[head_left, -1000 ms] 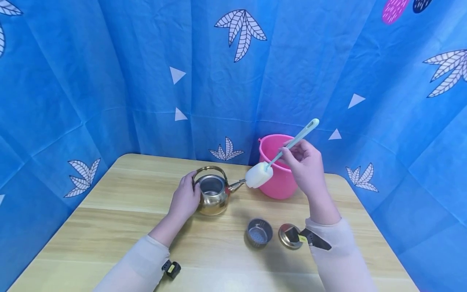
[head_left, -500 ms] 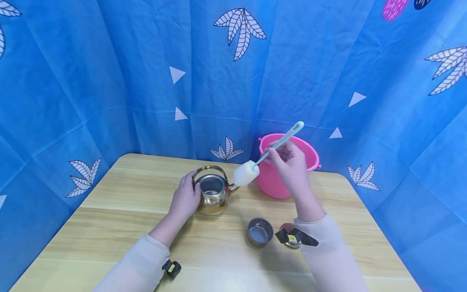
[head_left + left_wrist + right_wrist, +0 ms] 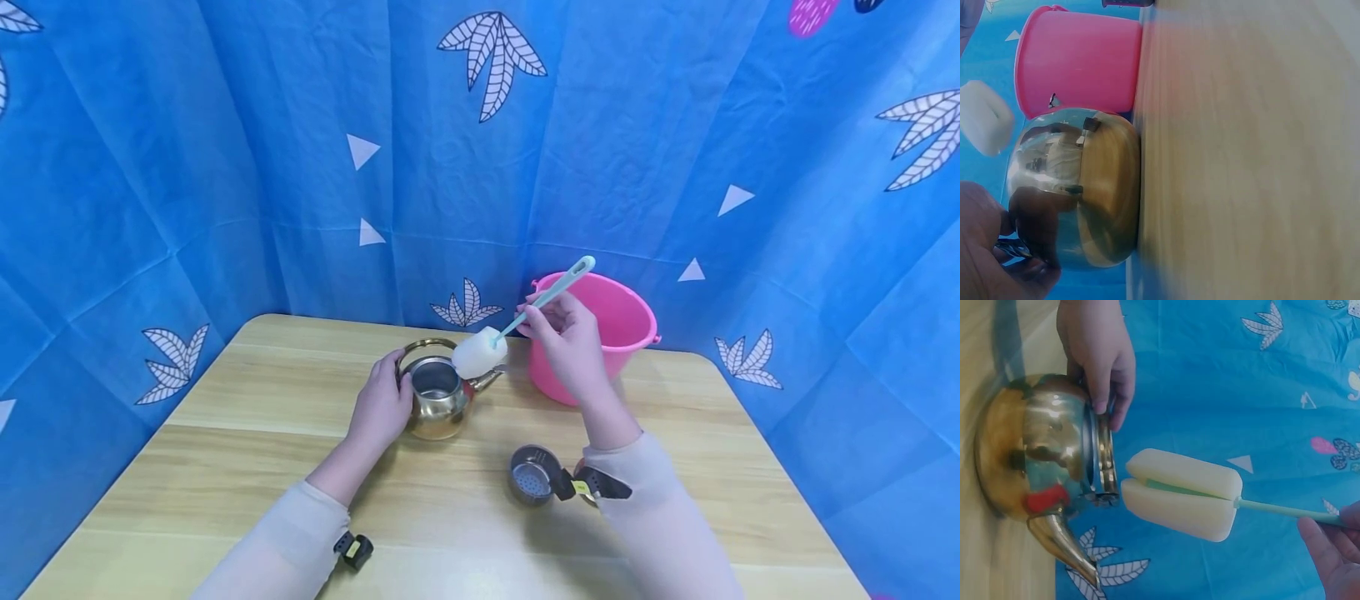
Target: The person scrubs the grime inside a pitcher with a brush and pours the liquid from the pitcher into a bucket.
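Sponge brush (image 3: 480, 356) aslant above the lidless kettle (image 3: 435, 421), just clear of it.
The left hand (image 3: 382, 400) curls its fingers round the kettle's handle (image 3: 426, 342), base on the table (image 3: 225, 479); the right hand (image 3: 572, 343) pinches the brush's stem (image 3: 549, 293). I'd steady that handle and point the sponge straight down first.

No legible text, brand or number. On the black strap (image 3: 609, 485) at the right sleeve (image 3: 660, 529), a small yellow label (image 3: 581, 487), too tiny to read; on the black band (image 3: 342, 543) at the left sleeve (image 3: 281, 542), a yellow tag (image 3: 352, 549), likewise unreadable.
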Tool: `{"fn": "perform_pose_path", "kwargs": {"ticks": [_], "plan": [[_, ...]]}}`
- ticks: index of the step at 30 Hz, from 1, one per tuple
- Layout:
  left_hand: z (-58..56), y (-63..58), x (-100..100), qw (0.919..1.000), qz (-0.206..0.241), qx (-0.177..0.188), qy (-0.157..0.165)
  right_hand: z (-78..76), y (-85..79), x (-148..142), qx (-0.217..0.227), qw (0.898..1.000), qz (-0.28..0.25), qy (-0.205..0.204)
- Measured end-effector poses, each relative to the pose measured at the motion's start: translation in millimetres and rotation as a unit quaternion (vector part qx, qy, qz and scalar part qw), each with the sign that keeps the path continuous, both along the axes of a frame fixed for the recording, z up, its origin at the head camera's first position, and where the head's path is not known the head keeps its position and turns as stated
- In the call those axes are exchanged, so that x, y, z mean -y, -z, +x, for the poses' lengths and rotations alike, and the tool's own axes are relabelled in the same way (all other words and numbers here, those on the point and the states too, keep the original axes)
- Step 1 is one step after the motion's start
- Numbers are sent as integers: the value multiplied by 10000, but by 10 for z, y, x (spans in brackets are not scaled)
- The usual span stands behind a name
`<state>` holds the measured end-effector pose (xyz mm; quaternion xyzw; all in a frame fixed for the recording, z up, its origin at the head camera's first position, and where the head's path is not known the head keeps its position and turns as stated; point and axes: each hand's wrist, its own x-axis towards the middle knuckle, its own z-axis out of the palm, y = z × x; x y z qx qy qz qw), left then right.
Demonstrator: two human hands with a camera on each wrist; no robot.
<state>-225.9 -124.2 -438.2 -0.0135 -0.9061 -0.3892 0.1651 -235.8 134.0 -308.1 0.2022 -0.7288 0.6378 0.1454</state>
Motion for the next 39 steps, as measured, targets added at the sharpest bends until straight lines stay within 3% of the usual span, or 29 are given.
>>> {"fn": "perform_pose_path", "kwargs": {"ticks": [10, 19, 39], "plan": [[-7, -15, -16, 9999, 54, 104, -7, -59, 80, 100, 31, 9999, -15, -150], [4, -22, -24, 9998, 75, 169, -24, -85, 155, 200, -241, 9994, 175, -177], [-18, -11, -10, 9999, 44, 144, -11, -95, 296, 412, 9, 9989, 336, -334]]}}
